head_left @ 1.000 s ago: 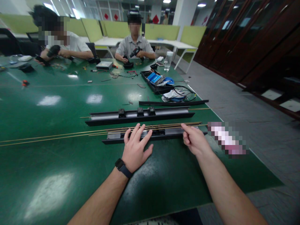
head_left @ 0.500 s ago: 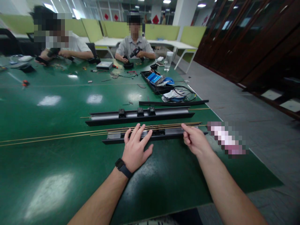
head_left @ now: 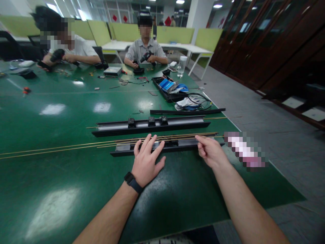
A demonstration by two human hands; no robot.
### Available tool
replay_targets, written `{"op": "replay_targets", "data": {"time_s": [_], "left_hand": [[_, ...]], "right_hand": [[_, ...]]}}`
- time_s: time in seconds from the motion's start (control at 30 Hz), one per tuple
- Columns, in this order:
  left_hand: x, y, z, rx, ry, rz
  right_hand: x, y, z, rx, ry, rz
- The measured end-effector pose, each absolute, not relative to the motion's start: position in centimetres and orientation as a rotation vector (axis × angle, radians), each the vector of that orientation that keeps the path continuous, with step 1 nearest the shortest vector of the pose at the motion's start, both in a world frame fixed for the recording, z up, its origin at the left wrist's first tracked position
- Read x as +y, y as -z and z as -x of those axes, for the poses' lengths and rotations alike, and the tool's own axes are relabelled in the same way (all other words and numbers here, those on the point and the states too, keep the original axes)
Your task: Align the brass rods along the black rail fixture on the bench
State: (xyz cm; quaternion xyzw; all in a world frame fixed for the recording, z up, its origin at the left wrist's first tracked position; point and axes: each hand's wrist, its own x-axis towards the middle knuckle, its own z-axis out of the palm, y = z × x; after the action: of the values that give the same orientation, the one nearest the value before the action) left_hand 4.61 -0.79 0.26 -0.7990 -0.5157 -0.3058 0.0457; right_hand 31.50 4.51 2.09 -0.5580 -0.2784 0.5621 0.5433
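One dark watch [head_left: 133, 182] sits nearest us, on our left wrist. Beyond it, our left hand [head_left: 147, 161] is laid palm down, its fingers apart over the thin gold-coloured rods [head_left: 116, 142]. To its right, our right hand [head_left: 212, 152] has its index finger stretched to the rods and the others curled in; whether the thumb pinches anything, we cannot tell.

The rods run crosswise over the near channel [head_left: 182, 148], reaching well past its left end across the green table [head_left: 76, 176]. We judge each one light and fairly stiff, though so slender for its length that the far ends would likely sway or bend if we lifted from one end. Smooth and round as they look, they could roll or slip past each other, so we would take hold between two fingertips, with a second hold farther along.

Just beyond lies the far channel [head_left: 152, 129], carrying three dark blocks [head_left: 151, 121]. It looks rigid and heavier than any rod; we would grasp it by its outer walls, away from the blocks.

Farther off are a black strip [head_left: 188, 111], a tray [head_left: 164, 94] of blue items, and a co-worker holding a drill [head_left: 146, 56].
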Motion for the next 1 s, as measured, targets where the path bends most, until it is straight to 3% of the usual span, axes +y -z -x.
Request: {"op": "replay_targets", "data": {"time_s": [1.0], "left_hand": [[-0.88, -0.44, -4.55, -1.591, 0.902, 2.449]], "right_hand": [[4.6, -1.71, -31.24, -0.677, -1.261, 1.367]]}}
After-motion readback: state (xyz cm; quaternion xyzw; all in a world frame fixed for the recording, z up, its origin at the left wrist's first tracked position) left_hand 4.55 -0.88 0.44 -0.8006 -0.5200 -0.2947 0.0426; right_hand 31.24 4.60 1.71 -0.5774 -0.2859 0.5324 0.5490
